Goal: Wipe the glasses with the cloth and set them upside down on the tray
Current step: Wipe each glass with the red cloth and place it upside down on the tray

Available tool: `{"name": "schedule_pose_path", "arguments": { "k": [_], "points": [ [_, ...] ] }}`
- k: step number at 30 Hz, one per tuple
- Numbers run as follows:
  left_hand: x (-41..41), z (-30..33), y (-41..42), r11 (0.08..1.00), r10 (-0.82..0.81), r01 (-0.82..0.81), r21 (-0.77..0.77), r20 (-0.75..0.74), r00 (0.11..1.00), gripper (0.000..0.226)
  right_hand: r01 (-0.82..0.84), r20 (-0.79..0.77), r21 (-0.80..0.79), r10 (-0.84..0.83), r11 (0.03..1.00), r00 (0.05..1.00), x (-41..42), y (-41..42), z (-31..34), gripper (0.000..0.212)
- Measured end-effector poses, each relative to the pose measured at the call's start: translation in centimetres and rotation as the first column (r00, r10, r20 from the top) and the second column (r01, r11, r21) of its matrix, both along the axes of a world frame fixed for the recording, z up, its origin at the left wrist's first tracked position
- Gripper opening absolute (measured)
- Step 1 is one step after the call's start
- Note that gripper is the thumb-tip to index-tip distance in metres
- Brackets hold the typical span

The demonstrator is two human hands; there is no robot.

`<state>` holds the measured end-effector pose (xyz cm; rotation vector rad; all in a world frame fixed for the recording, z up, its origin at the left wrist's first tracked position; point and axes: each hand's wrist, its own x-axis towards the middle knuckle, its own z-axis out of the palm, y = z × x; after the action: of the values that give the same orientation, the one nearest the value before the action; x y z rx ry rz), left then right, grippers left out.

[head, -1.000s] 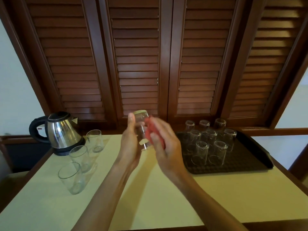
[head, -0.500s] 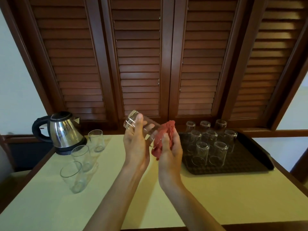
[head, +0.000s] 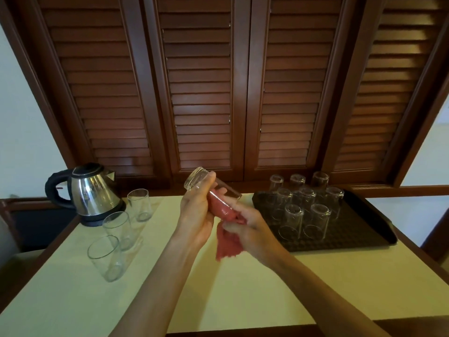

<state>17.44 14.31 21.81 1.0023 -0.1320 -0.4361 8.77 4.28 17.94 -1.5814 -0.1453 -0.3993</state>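
Glass (head: 198, 181) gripped tilted in left hand (head: 195, 215), mouth toward right hand (head: 250, 229), which pinched cloth (head: 224, 227) pushed inside to wipe; tray (head: 369, 222) near for inverting.

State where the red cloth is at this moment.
In the head view, the red cloth is at centre: the right hand pushes it into the tilted glass held by the left hand.
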Motion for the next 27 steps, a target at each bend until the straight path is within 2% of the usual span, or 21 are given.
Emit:
{"name": "schedule_pose_path", "arguments": {
  "k": [1,2,4,5,6,7,8,9,10,11,12,13,14,16,17,18,20,22,23,27],
  "points": [
    [0.2,-0.3,0.1,0.997,-0.048,0.051,-0.050,0.049,0.998,0.034,-0.048,-0.083,0.219,0.067,0.975,0.994,-0.3,-0.3,0.6,0.050],
    [0.4,-0.4,0.2,0.989,-0.107,0.117,-0.089,0.111,0.988,0.035,-0.105,-0.118,0.402,0.165,0.910,0.979,-0.5,-0.8,0.8,0.045],
    [0.9,-0.4,0.2,0.970,-0.192,0.224,-0.093,0.267,0.944,0.029,-0.222,-0.015,0.674,0.314,0.704,0.949,-0.8,-1.3,0.9,0.035],
    [1.2,-0.4,0.1,0.966,-0.202,0.241,-0.091,0.314,0.928,0.027,-0.240,0.030,0.730,0.320,0.640,0.947,-0.8,-1.1,0.9,0.033],
    [1.4,-0.4,0.0,0.967,-0.191,0.234,-0.101,0.320,0.928,0.028,-0.237,0.034,0.740,0.316,0.630,0.948,-0.9,-0.7,1.1,0.034],
    [1.6,-0.5,-0.1,0.972,-0.166,0.208,-0.113,0.301,0.939,0.032,-0.189,-0.008,0.657,0.257,0.730,0.966,-0.8,-0.5,0.8,0.037],
    [1.6,-0.5,-0.3,0.978,-0.138,0.175,-0.115,0.277,0.951,0.038,-0.110,-0.054,0.495,0.157,0.862,0.986,-0.8,-0.3,0.7,0.043],
    [1.5,-0.5,-0.5,0.986,-0.104,0.133,-0.102,0.252,0.962,0.041,-0.017,-0.068,0.260,0.036,0.966,0.997,-0.7,-0.4,0.5,0.047],
    [1.5,-0.6,-0.5,0.994,-0.057,0.077,-0.083,0.226,0.972,0.041,0.051,-0.053,0.035,-0.049,0.998,0.997,-0.7,-0.5,0.4,0.048],
    [1.5,-0.6,-0.4,0.997,-0.007,0.021,-0.069,0.192,0.981,0.039,0.088,-0.033,-0.137,-0.093,0.987,0.995,-0.8,-1.0,0.3,0.045],
    [1.7,-0.5,-0.2,0.998,0.040,-0.031,-0.059,0.158,0.987,0.036,0.112,-0.020,-0.226,-0.119,0.968,0.993,-0.9,-1.5,0.1,0.042],
    [1.9,-0.2,0.0,0.996,0.078,-0.072,-0.047,0.132,0.988,0.033,0.166,-0.012,-0.243,-0.174,0.956,0.985,-1.3,-2.2,0.0,0.040],
    [2.1,0.3,0.4,0.994,0.111,-0.108,-0.026,0.118,0.987,0.034,0.248,-0.003,-0.179,-0.253,0.952,0.968,-1.6,-2.6,0.2,0.041],
    [2.1,0.7,0.9,0.992,0.116,-0.122,0.042,0.129,0.985,0.051,0.444,-0.009,0.031,-0.444,0.895,0.896,-1.6,-2.9,0.8,0.043],
    [1.6,0.9,0.9,0.990,0.087,-0.103,0.096,0.158,0.984,0.060,0.479,0.009,0.076,-0.481,0.875,0.877,-1.3,-2.6,1.2,0.043],
    [1.0,0.9,0.7,0.985,0.042,-0.073,0.155,0.193,0.980,0.067,0.466,0.049,0.060,-0.469,0.883,0.882,-0.9,-1.9,1.7,0.044],
    [-0.1,0.5,0.3,0.969,-0.046,-0.019,0.248,0.252,0.967,0.075,0.432,0.200,-0.105,-0.407,0.896,0.891,-0.4,0.3,1.8,0.044],
    [-0.5,0.6,0.2,0.961,-0.059,-0.018,0.278,0.266,0.962,0.077,0.500,0.370,-0.321,-0.379,0.805,0.848,0.0,1.8,0.4,0.043],
    [-0.6,0.7,0.3,0.964,-0.044,-0.024,0.266,0.245,0.968,0.077,0.525,0.411,-0.376,-0.371,0.763,0.833,0.3,1.9,-0.1,0.043],
    [-2.0,-0.4,0.2,0.957,-0.093,0.006,0.289,0.286,0.954,0.071,0.516,0.345,-0.302,-0.413,0.801,0.843,1.6,0.4,1.4,0.046]
  ]
}}
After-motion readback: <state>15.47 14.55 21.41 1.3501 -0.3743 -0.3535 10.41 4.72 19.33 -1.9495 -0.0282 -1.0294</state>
